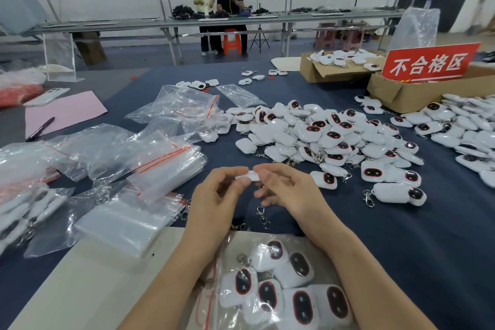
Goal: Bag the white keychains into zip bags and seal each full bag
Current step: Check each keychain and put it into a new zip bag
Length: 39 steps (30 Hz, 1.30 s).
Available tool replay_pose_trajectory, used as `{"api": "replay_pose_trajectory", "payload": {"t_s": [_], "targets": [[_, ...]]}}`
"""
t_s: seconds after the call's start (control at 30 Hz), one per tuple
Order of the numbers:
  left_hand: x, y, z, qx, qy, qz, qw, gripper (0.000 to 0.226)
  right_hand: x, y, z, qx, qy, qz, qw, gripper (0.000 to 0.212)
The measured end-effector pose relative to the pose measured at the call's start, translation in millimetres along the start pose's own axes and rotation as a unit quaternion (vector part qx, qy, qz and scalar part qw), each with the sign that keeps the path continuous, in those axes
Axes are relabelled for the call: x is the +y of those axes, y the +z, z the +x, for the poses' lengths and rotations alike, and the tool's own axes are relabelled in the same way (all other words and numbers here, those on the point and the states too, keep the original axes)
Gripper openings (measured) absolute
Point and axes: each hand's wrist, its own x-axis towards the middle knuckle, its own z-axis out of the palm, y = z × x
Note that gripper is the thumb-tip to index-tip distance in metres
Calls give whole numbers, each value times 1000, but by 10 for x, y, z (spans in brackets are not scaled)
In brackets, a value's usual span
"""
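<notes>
Both my hands hold one white keychain (249,176) above the table, seen edge-on. My left hand (214,195) pinches its left end and my right hand (284,190) pinches its right end; its metal clasp (262,214) hangs below. Under my forearms lies a clear zip bag (281,284) with several white keychains inside, its red-lined mouth at the left. A big heap of loose white keychains (334,139) covers the blue cloth ahead and to the right. Stacks of empty zip bags (150,169) lie to the left.
Two cardboard boxes (401,96) stand at the back right, one with a red sign (428,64). A pink sheet (64,112) and a pen (40,129) lie far left. Filled bags (24,211) sit at the left edge. Two people stand at a far bench.
</notes>
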Motion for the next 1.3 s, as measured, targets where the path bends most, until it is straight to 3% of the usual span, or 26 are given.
{"api": "replay_pose_trajectory", "payload": {"t_s": [0.43, 0.67, 0.83, 0.93, 1.0, 1.07, 1.17, 1.23, 1.3], "targets": [[-5, -17, 12, -8, -30, -63, 998, 17, 2, -4, -8, 5, -22, -24, 999, 8], [-50, -82, 79, 15, -114, -180, 977, 34, 12, 30, -38, -43, -38, -144, 988, 33], [-42, -100, 15, -68, -29, -90, 993, 19, -50, 43, -46, -53, -56, -140, 987, 36], [56, -122, -49, 1, -26, -121, 992, 13, -177, 80, -68, -49, -58, -182, 980, 32], [139, -253, -84, 64, -45, -169, 982, 14, -307, 86, -109, -31, -82, -240, 967, 30], [194, -454, -146, 76, -41, -145, 986, 14, -446, 143, -190, -58, -125, -288, 948, 32], [202, -704, -338, 53, -69, -100, 991, 23, -468, 347, -295, -206, -146, -448, 858, 35], [218, -805, -476, 45, -111, -99, 988, 24, -381, 448, -329, -281, -107, -529, 794, 34], [220, -893, -578, 21, -116, -50, 992, 22, -315, 481, -356, -296, -59, -549, 779, 34]]}}
